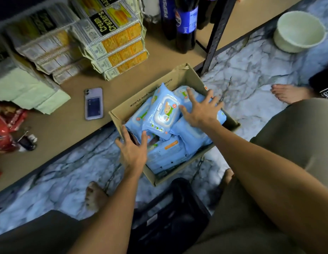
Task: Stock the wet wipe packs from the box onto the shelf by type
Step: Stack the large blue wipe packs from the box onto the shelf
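Wet wipe packs (162,114) unstocked in box (123,114); left hand (133,150) and right hand (200,110) spread, gripping nothing; next: lift top pack to shelf (67,114)

Dim, bluish indoor light with soft shadows; wide-angle bending at the edges, and the upper corners blur.

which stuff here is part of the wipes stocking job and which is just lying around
Part of the job:
wet wipe packs
cardboard box
shelf
left hand
right hand

Just lying about:
phone
cracker packs
cola bottles
white bowl
keys
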### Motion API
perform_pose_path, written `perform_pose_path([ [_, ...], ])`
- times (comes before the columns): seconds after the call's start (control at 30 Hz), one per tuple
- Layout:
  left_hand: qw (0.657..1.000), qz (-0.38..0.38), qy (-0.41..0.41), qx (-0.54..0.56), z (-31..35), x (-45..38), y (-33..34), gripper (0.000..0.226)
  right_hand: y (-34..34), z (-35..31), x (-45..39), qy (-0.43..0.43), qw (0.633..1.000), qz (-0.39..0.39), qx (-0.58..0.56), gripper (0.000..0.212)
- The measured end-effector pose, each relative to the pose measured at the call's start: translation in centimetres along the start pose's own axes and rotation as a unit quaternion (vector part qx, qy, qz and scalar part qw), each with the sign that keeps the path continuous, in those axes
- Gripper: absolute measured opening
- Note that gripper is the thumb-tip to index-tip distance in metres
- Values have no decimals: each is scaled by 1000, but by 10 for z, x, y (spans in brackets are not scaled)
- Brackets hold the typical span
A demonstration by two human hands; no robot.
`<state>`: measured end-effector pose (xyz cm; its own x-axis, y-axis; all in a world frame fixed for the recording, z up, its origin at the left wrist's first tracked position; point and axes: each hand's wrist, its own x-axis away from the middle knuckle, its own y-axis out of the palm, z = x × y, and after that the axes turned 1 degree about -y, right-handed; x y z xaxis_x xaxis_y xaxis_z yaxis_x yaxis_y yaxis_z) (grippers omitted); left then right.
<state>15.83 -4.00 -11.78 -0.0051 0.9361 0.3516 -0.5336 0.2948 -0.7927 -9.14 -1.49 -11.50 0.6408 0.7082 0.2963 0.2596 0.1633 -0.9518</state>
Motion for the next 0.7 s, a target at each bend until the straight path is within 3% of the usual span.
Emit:
perform_pose_path([
  [0.7, 998, 37, -41, -33, -153, -9, -93, 87, 37, -138, 113, -41, 998, -43, 15, 72],
])
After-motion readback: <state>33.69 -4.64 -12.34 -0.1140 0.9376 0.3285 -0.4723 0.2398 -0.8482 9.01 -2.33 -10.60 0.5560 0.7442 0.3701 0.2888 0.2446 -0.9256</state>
